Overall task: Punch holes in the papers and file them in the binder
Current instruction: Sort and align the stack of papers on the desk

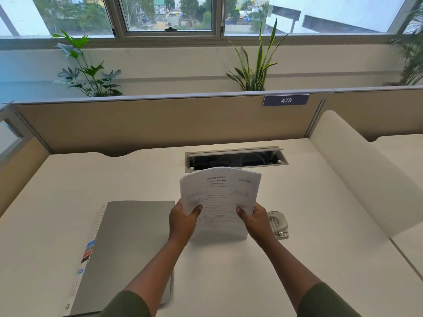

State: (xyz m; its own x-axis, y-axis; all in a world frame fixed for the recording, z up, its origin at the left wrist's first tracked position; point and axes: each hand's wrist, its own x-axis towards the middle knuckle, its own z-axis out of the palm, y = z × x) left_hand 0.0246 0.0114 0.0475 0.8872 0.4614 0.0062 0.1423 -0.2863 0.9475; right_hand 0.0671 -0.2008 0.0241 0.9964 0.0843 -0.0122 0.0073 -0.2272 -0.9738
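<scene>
The stack of papers (219, 197) is held upright at the centre of the worktop (320, 248), its lower edge at or just above the surface; contact cannot be confirmed. The left hand (183, 221) grips the stack's left edge and the right hand (256, 219) grips its right edge, with each thumb on the printed face and the fingers curled behind the sheets. The grey binder (132, 243) lies closed at 9 o'clock from the stack. The hole punch (278, 224) sits at 3 o'clock, just beside the right hand.

Step in hand, as judged: squaring the sheets before punching. No punching or filing appears to have been done.

The next move calls for carrying the aligned stack toward 3 o'clock and feeding one edge fully into the punch slot. The stack looks thick; punching in smaller batches may be needed.
</scene>
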